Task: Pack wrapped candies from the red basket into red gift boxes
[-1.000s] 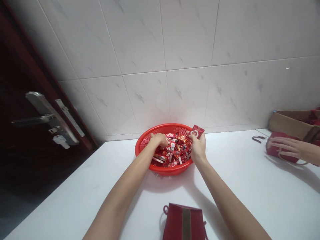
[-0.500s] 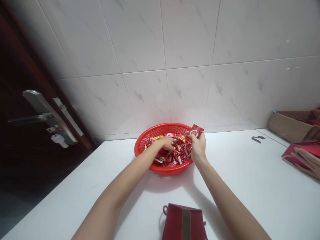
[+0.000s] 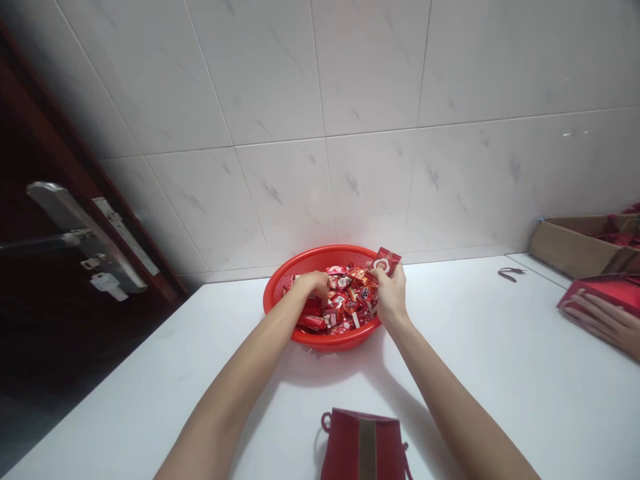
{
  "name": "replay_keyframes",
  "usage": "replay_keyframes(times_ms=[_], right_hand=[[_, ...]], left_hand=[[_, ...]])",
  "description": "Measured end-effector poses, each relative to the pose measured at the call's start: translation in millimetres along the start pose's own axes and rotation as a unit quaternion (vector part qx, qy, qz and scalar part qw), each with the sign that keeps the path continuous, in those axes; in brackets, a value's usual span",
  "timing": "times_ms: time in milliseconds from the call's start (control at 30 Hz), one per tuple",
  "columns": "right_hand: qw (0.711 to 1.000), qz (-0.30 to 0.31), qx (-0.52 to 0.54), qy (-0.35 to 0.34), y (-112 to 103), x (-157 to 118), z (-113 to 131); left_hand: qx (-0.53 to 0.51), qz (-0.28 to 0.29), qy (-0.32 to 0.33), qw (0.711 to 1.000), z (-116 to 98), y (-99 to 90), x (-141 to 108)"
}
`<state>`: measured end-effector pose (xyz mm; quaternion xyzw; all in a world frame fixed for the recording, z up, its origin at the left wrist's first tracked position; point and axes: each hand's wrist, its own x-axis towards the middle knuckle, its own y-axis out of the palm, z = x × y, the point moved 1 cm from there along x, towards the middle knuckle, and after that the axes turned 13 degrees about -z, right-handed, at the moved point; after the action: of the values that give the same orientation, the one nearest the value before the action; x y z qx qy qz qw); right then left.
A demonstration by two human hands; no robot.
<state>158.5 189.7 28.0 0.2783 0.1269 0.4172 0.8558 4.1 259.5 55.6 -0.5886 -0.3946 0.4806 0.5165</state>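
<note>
A red plastic basket (image 3: 327,343) stands against the wall, filled with wrapped candies (image 3: 350,300) in mostly red wrappers. My left hand (image 3: 315,285) reaches down into the candies on the basket's left side, fingers curled; their tips are hidden, and I cannot make out what they hold. Over the right rim, my right hand (image 3: 393,290) grips a small red packet (image 3: 385,261) with a pale round print. Nearer to me, between my forearms, stands a dark red gift bag (image 3: 367,443) with a brown vertical stripe and loop handles.
On the right, another person's hand (image 3: 607,323) rests on a red bag (image 3: 617,293). Behind it is a cardboard box (image 3: 575,247) with red items. A thin dark strip (image 3: 511,273) lies on the white table (image 3: 465,333). A door with keys (image 3: 110,285) is at left.
My left hand has shifted left within the basket, uncovering candies in the middle. My right hand keeps the red packet. The other person's hand has moved over the red bag.
</note>
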Motion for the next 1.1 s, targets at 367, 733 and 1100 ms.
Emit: replay_keyframes(times_ms=[367,733,1100], right_hand=[[1.0,0.004,-0.003,-0.009,-2,2,-3],[1.0,0.007,-0.008,-0.014,-1,0,0],[0.997,0.065,-0.03,0.008,-1,5,-7]], left_hand=[[-0.018,-0.047,0.032,0.998,-25,18.1,3],[-0.183,-0.221,-0.112,0.951,29,-3.9,4],[-0.594,-0.179,0.112,0.777,-4,-9.0,4]])
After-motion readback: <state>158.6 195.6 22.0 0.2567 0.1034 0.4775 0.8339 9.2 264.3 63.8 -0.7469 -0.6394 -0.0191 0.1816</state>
